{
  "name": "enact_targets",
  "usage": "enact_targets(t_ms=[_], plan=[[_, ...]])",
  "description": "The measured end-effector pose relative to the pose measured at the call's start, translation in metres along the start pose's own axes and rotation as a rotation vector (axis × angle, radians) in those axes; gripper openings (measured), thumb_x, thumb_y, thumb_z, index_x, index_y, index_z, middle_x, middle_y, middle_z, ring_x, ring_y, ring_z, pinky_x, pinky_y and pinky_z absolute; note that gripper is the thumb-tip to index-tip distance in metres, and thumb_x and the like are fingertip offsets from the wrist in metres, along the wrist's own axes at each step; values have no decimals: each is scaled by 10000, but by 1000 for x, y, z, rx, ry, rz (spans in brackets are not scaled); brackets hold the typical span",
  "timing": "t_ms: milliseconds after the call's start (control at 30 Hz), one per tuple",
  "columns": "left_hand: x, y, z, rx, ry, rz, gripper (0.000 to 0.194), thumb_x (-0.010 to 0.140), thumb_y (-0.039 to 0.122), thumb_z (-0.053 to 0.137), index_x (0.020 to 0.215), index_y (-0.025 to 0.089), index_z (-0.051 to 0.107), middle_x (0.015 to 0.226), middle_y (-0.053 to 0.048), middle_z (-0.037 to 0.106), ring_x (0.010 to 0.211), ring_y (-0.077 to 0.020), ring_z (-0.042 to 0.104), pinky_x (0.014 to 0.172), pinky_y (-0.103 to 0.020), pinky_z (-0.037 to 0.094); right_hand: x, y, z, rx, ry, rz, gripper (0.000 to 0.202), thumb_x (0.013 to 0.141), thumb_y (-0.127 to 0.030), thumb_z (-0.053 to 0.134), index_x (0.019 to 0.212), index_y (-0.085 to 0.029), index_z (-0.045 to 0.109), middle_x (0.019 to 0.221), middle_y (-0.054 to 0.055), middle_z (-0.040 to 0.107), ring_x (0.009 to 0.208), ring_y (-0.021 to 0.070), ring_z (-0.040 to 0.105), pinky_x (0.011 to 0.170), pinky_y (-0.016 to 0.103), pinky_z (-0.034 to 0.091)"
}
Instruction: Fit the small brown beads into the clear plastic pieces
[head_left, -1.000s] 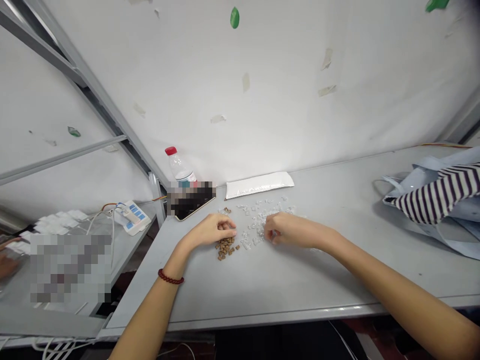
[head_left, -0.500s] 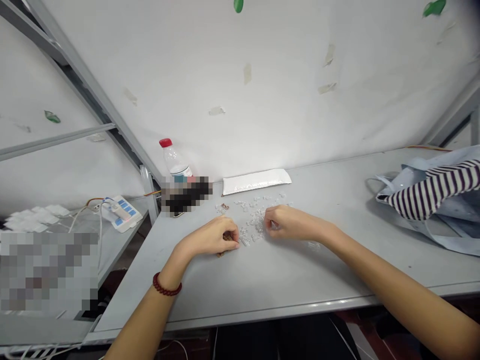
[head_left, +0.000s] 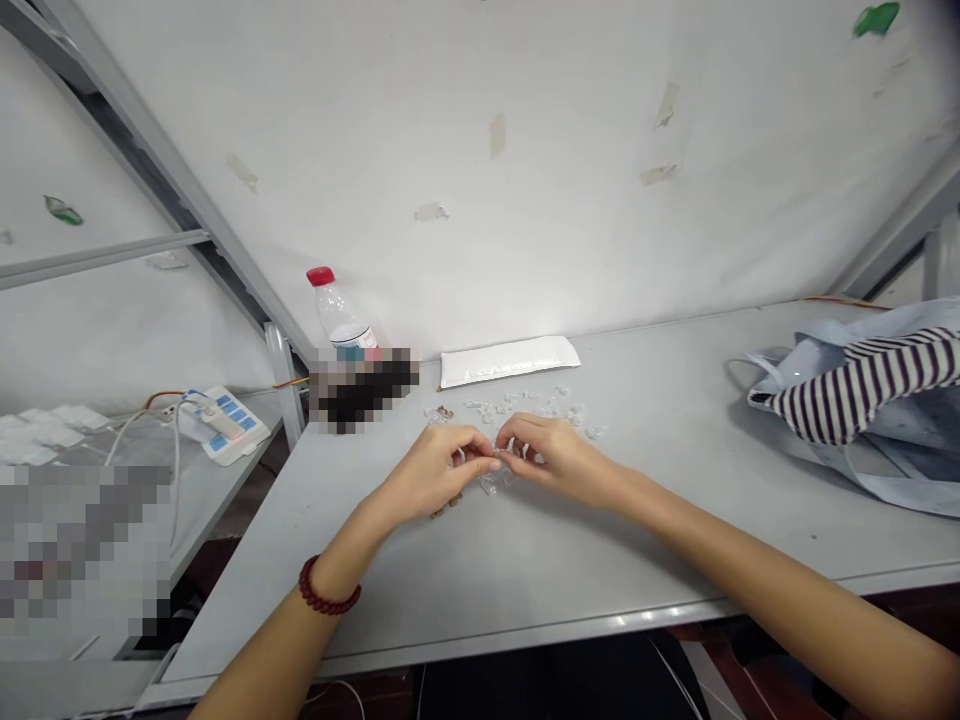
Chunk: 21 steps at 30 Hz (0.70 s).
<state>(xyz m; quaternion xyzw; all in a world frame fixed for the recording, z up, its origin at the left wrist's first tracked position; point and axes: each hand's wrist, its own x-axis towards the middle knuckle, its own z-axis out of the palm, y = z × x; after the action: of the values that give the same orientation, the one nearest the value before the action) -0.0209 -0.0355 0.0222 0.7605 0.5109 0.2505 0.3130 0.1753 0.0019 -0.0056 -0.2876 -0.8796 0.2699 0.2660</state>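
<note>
Left hand (head_left: 442,468): thumb and forefinger pressed together over brown pellets (head_left: 454,499); a dropped palm could scatter them. Between hands, left of bench (head_left: 600,570) centre: tiny clear plastic piece (head_left: 496,453), seemingly pinched from both sides, too small to be certain; uneven pressure could shoot it among the loose clear pieces (head_left: 559,408). Right hand (head_left: 559,458): thumb and forefinger likewise closed.

Surroundings: power strip (head_left: 244,430), beyond the bench's left edge; red-capped bottle (head_left: 341,315), back left corner; white packet (head_left: 510,362), back edge, bounding the clear pieces; pale-blue bag (head_left: 885,480) with striped cloth (head_left: 829,412), right end. Obstruction: fingers screen the pellets and nearer clear pieces.
</note>
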Motion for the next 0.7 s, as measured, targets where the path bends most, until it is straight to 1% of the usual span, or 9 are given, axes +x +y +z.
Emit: enact_targets(t_ms=[67,100,167,267,400,467,533,633,700], plan=[[0,-2,1,-19,-14,-26,171,840,313,566,785,176,651,655,9,634,432,-95,519,441,-234,416,0,2,4,-36,26,-25,149,922,-253,460,928,-172,586,873,55,600,696,127,537,651,271,442],[1,-3,1,-14,-12,-21,171,844,309,560,794,176,655,676,3,645,454,-101,538,452,-235,424,-1,3,5,-47,34,-36,153,927,-247,454,938,-171,587,889,62,604,704,130,540,658,275,446],[2,-5,-1,19,9,8,158,844,286,561,802,178,668,741,-15,676,570,-127,596,528,-241,456,-1,6,7,-54,45,-66,155,932,-230,448,960,-167,587,925,76,612,730,136,550,682,283,458],[3,-6,-4,67,33,21,151,843,264,561,807,178,680,784,-26,694,694,-151,620,609,-249,464,-1,7,9,-50,64,-112,161,933,-205,444,982,-156,590,947,89,619,759,141,564,704,291,471],[4,-8,-5,89,-21,3,187,852,286,542,827,167,684,778,-31,691,687,-143,615,612,-242,458,-1,3,9,7,87,-128,145,913,-184,478,931,-156,619,840,57,637,704,129,577,667,277,470],[3,-8,-5,81,-51,-2,199,853,291,536,829,164,687,775,-31,689,669,-134,609,605,-236,458,0,1,9,107,101,-75,139,901,-180,493,908,-160,630,757,29,638,653,119,586,636,264,471],[3,-7,-5,60,-62,2,193,848,287,541,820,167,691,769,-26,687,674,-130,603,612,-232,458,0,-2,8,242,116,20,137,895,-195,501,899,-160,633,697,9,636,615,114,599,611,255,477],[1,-2,-5,32,-62,10,182,844,275,547,798,174,690,763,-19,684,700,-130,599,626,-225,460,2,-5,6,410,134,163,137,879,-219,517,885,-152,637,639,2,631,594,120,611,604,259,480],[0,2,-4,32,-51,-7,184,845,279,544,790,173,683,754,-16,678,678,-125,590,586,-215,451,2,-7,5,474,124,228,139,868,-220,522,870,-149,641,581,-11,604,565,116,588,595,257,462]])
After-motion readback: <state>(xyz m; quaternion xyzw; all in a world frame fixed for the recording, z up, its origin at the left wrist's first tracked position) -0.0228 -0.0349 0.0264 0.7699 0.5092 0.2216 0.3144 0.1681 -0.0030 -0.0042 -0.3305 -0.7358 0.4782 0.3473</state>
